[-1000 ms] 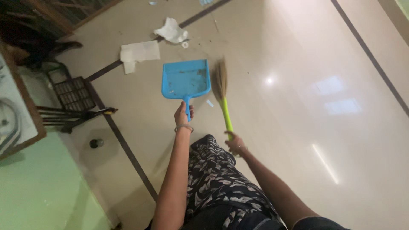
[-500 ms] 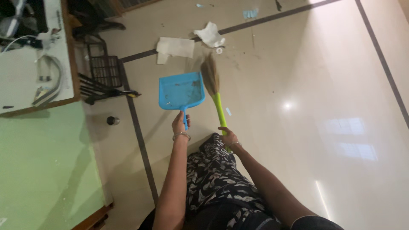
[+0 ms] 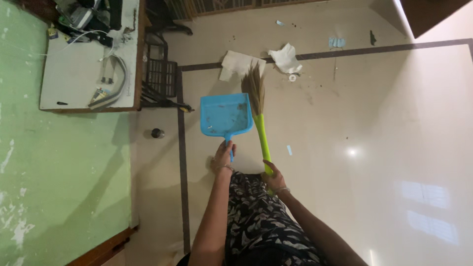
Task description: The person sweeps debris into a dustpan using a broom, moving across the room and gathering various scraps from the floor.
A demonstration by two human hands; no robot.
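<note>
The left hand [image 3: 224, 157] grips the blue dustpan [image 3: 225, 116] handle, mouth facing the grass broom [image 3: 256, 106], whose green handle the right hand [image 3: 274, 178] clasps, bristles at the pan's edge.

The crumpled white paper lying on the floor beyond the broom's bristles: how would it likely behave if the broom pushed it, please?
The crumpled white paper looks thin and creased, so it is probably very light and floppy. Pushed by the green-handled grass broom, it would likely slide or tumble easily on the glossy tiled floor, perhaps skipping past the blue plastic dustpan.
</note>
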